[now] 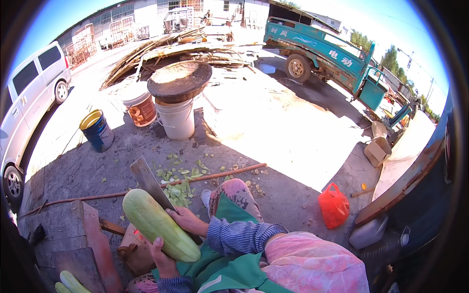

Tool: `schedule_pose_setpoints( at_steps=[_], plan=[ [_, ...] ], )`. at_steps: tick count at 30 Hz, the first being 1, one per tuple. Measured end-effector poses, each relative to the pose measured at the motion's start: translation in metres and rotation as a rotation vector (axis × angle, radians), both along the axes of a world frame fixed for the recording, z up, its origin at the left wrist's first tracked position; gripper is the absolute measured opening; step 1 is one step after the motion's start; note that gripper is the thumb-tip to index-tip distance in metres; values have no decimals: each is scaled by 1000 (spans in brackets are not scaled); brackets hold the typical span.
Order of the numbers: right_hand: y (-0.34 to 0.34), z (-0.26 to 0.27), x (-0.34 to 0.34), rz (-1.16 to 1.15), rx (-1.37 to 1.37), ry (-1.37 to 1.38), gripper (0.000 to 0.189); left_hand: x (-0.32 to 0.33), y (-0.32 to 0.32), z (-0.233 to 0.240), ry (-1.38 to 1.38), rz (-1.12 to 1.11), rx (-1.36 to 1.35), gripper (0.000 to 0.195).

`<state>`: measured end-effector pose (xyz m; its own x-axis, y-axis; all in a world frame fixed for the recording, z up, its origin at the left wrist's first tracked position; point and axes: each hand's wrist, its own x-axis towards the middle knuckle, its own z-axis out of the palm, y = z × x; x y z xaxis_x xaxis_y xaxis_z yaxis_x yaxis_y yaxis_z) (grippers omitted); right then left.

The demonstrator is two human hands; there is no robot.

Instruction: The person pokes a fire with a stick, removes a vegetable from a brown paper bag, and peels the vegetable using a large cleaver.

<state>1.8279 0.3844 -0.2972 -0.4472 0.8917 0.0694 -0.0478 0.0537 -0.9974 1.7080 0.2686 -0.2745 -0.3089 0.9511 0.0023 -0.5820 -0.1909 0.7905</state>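
A large pale green gourd (157, 223) lies tilted in my left hand (163, 256), the thumb on its near side and the palm beneath. My right hand (188, 219) grips a broad metal blade (152, 183), which stands up behind the gourd; most of its handle end is hidden by the hand and gourd. Pale green peelings (179, 194) are scattered on the ground past the blade. At the lower left, pale green vegetables (69, 282) rest beside a dark board (78, 267) on a wooden bench (55, 227).
A reddish pole (220, 174) crosses the ground ahead. Beyond stand a blue bucket (97, 130), a white bucket (176, 121) under a woven basket (179, 80), and another bucket (139, 104). A red plastic bag (333, 207) sits at right. Farther off are a van (36, 80) and a teal cargo tricycle (318, 44).
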Motion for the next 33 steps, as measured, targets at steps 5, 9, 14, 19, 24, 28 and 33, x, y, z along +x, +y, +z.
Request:
schedule_pose_setpoints(
  at_steps=[5, 9, 14, 19, 24, 28, 33],
  plan=[
    [-4, 18, 34, -73, -223, 111, 35, 16, 16, 40, 506, 104, -16, 88],
    [-6, 40, 42, -97, -105, -44, 35, 8, 19, 38, 480, 60, 15, 82],
    [-9, 70, 25, -54, 205, -286, 32, -23, 23, 0, 135, -96, 72, 60],
    [-22, 96, 26, 70, -95, -52, 29, -41, 6, -45, -502, 72, -17, 66],
    [-56, 85, 60, 97, 501, -352, 40, -53, -7, -10, -516, 149, 129, 79],
    [-79, 95, 65, 296, 920, -567, 66, -64, -18, -13, -519, 184, 106, 81],
    [-81, 92, 59, 366, 1087, -656, 77, -63, -17, -20, -565, 58, 91, 79]
  ],
)
